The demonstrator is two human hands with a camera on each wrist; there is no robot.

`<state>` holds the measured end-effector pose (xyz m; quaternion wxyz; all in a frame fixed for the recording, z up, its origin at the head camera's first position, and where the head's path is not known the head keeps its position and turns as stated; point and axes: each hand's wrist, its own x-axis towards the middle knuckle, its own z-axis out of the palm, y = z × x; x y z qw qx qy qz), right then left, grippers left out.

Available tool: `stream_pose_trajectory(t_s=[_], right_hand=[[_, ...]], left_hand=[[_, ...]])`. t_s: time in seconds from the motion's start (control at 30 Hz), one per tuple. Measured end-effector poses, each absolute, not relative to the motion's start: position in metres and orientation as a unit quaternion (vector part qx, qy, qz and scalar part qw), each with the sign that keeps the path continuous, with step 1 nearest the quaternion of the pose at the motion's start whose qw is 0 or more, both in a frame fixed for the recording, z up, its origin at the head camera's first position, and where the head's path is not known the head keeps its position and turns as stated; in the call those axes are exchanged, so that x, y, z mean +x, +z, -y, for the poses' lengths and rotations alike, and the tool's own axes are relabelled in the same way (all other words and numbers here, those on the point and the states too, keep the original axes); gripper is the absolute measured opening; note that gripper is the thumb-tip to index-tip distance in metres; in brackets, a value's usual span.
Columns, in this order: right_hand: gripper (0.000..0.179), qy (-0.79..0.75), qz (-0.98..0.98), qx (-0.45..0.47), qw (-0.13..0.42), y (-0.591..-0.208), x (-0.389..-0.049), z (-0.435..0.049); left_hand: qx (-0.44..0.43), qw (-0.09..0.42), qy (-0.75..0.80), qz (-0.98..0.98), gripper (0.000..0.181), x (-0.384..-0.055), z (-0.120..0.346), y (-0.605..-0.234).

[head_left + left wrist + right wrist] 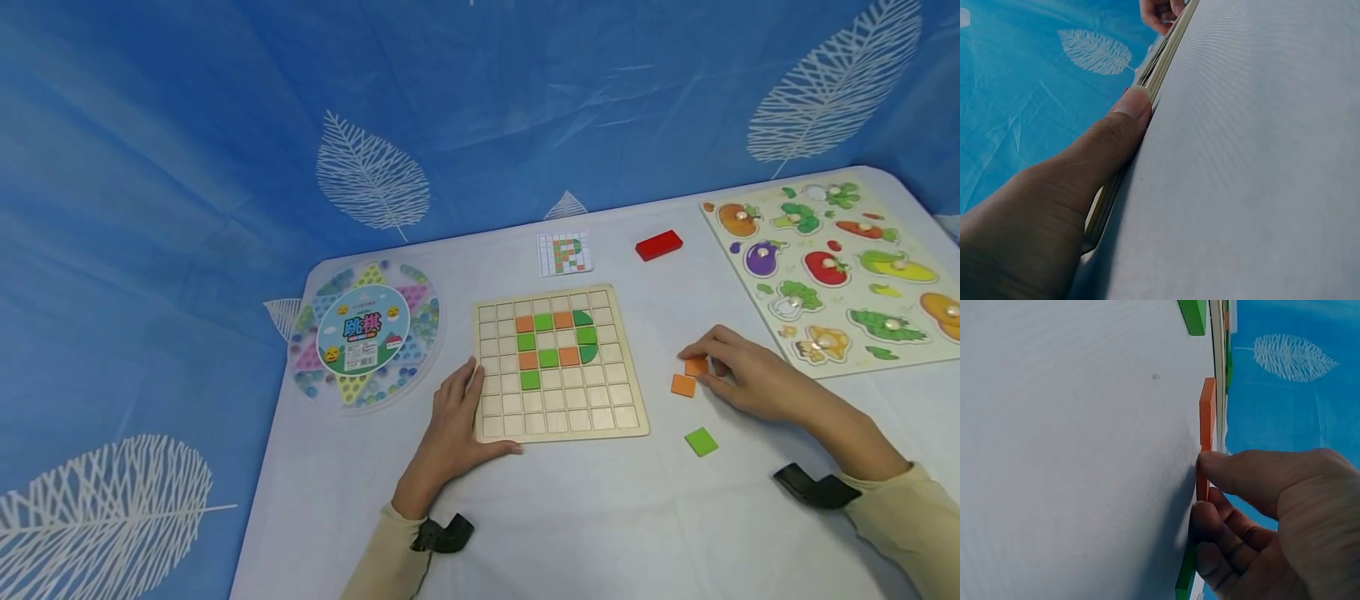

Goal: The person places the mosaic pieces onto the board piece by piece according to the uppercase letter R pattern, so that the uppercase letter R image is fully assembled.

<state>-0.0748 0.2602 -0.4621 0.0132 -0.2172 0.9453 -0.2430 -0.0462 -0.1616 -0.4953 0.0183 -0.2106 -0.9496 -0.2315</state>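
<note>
My left hand rests at the near left corner of a wooden grid board, fingers along the left edge, thumb extended along the front edge. In the left wrist view the thumb lies against the board's side. Orange and green squares and green rounded pieces sit in the board's cells. Right of the board, my right hand pinches an orange square tile between thumb and fingers. Touching distance from it lies another orange tile. A green tile lies nearer me. The right wrist view shows a green piece below the fingers.
A pattern card lies behind the board, with a red block to its right. A round Chinese checkers set is at the left. At the right lies a vegetable peg puzzle. A blue curtain hangs behind the white table.
</note>
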Motion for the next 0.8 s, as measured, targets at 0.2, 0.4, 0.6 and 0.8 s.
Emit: stream_pose_trajectory(t_s=[0.2,0.4,0.6,0.8], right_hand=[[0.034,-0.241,-0.949,-0.205,0.015,-0.4611,-0.0756,-0.2610],[0.034,-0.239,-0.948,-0.212,0.006,-0.4612,-0.0753,-0.2610],[0.035,-0.241,-0.947,-0.213,0.006,-0.4600,-0.0751,-0.2601],[0.034,-0.244,-0.944,-0.220,-0.002,-0.4543,-0.0773,-0.2534]], left_hand=[[-0.209,0.019,-0.227,0.951,0.127,-0.0464,0.1616,-0.4968],[-0.209,0.018,-0.226,0.951,0.127,-0.0459,0.1616,-0.4976],[-0.211,0.018,-0.227,0.950,0.127,-0.0452,0.1615,-0.4970],[-0.212,0.020,-0.225,0.951,0.126,-0.0455,0.1617,-0.4960]])
